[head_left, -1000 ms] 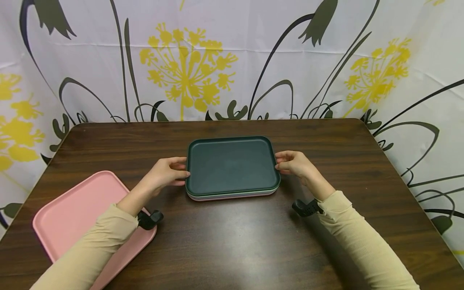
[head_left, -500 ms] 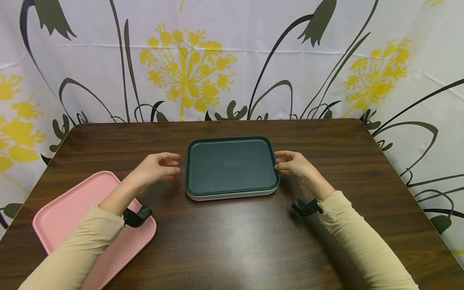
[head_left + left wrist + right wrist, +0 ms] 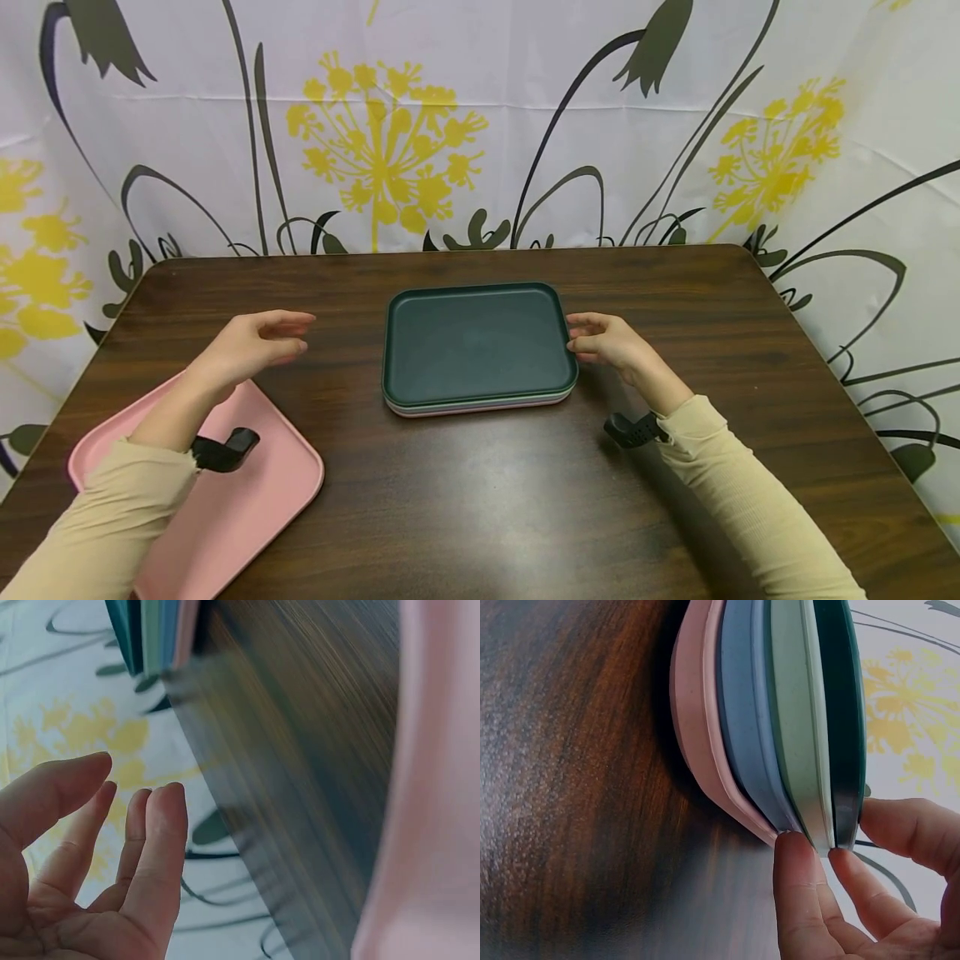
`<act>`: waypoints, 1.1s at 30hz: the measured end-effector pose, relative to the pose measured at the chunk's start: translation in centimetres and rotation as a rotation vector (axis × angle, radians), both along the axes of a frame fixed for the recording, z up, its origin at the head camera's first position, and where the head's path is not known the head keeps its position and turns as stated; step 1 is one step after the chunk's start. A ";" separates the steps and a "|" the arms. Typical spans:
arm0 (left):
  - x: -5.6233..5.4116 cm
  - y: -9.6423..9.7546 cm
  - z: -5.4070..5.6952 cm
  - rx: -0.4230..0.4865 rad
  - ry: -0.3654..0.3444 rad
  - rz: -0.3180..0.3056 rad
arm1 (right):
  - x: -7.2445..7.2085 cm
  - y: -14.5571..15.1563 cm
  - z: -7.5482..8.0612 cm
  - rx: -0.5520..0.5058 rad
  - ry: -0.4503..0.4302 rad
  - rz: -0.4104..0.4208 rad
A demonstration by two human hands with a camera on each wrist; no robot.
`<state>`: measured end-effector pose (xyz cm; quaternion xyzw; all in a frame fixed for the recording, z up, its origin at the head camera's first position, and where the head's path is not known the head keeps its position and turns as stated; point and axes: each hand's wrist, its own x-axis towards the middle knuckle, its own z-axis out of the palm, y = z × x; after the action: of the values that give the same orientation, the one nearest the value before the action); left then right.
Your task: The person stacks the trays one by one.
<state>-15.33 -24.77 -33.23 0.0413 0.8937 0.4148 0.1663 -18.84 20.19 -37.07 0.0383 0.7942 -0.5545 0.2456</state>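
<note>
A neat stack of small rectangular trays sits at the middle of the table. Its top dark green tray lies over a light green tray, a blue tray and a pink tray. My right hand touches the stack's right side, with thumb and fingertips along the rims. To the left of the stack, my left hand is raised with loosely bent fingers and holds nothing. Under the left forearm lies a larger pink tray, set at a slant and partly covered by the sleeve.
The dark wooden table extends around the trays. Behind it hangs a white cloth printed with yellow flowers and grey stems. Each wrist wears a black strap-mounted device, such as the left one.
My left hand has let go of the stack's left side and moved left, toward the large pink tray. The right hand and the stack stay nearly where they were.
</note>
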 end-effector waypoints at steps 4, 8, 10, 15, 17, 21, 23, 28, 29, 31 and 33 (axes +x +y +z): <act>0.2 -1.8 -0.4 -0.033 0.023 0.035 | 0.0 0.0 -0.1 0.001 -0.001 0.006; 0.3 -3.7 -0.7 -0.045 0.037 0.069 | -0.1 0.2 -0.3 -0.003 -0.004 0.010; 0.3 -4.6 -0.8 -0.046 0.051 0.091 | -0.1 0.2 -0.3 -0.006 -0.004 0.012; 0.4 -6.8 -1.4 -0.034 0.073 0.140 | -0.1 0.2 -0.2 -0.016 -0.005 0.018; 0.5 -7.5 -1.6 -0.058 0.083 0.162 | -0.1 0.3 -0.2 -0.018 -0.004 0.020; 0.8 -8.6 -2.0 -0.130 0.116 0.199 | 0.0 0.3 -0.2 -0.017 -0.001 0.020; 0.9 -9.1 -2.2 -0.157 0.126 0.213 | 0.0 0.3 -0.3 -0.017 -0.001 0.019; 1.3 -10.3 -2.5 -0.196 0.118 0.224 | 0.0 0.4 -0.3 -0.019 -0.008 0.023; 1.4 -10.6 -2.5 -0.195 0.109 0.227 | 0.0 0.4 -0.3 -0.018 -0.006 0.025; 1.5 -11.0 -2.6 -0.191 0.100 0.231 | 0.0 0.4 -0.3 -0.017 -0.002 0.024; 1.6 -11.4 -2.7 -0.177 0.084 0.238 | 0.0 0.4 -0.3 -0.018 -0.001 0.019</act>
<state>-13.69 -36.20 -35.92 -0.0624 0.9316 0.3488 0.0813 -18.79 20.60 -37.36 0.0291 0.7895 -0.5591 0.2516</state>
